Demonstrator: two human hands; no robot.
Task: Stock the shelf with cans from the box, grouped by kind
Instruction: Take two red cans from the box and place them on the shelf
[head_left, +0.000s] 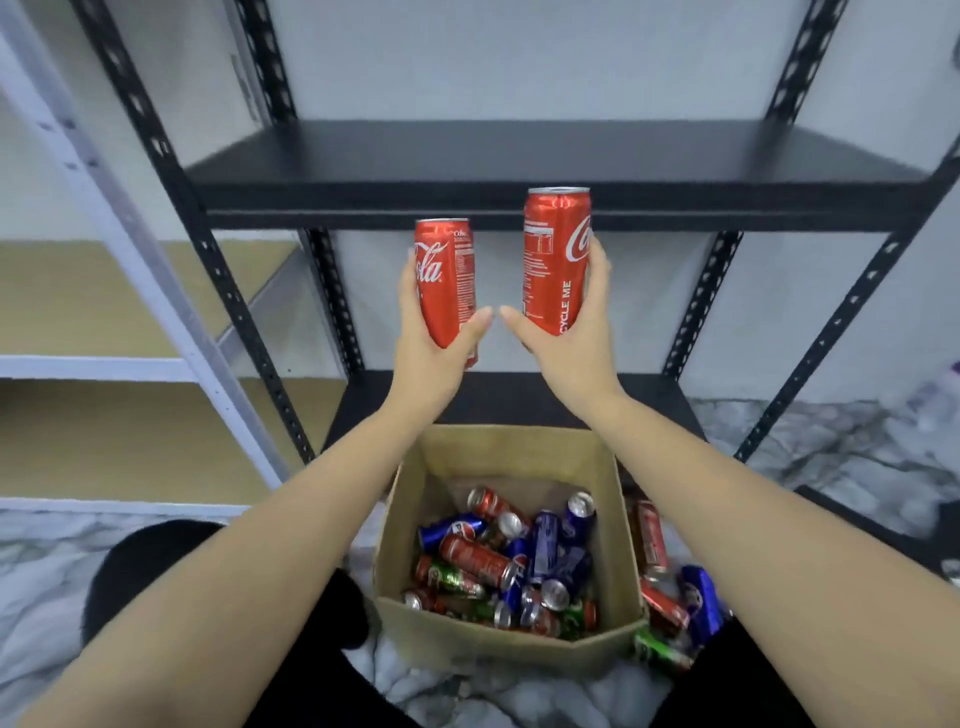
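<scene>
My left hand (431, 343) grips a tall red cola can (445, 275), held upright just below the front edge of the black shelf board (519, 156). My right hand (576, 332) grips a second red cola can (556, 254), a little higher, its top level with the board's front lip. The board is bare. Below my arms, an open cardboard box (621, 551) holds several red, blue and green cans lying jumbled.
Black perforated uprights (218, 270) frame the shelf on both sides. A lower black board (519, 400) sits behind the box. Loose red, blue and green cans (670, 597) lie on the marbled floor right of the box. A white shelf unit (130, 260) stands at left.
</scene>
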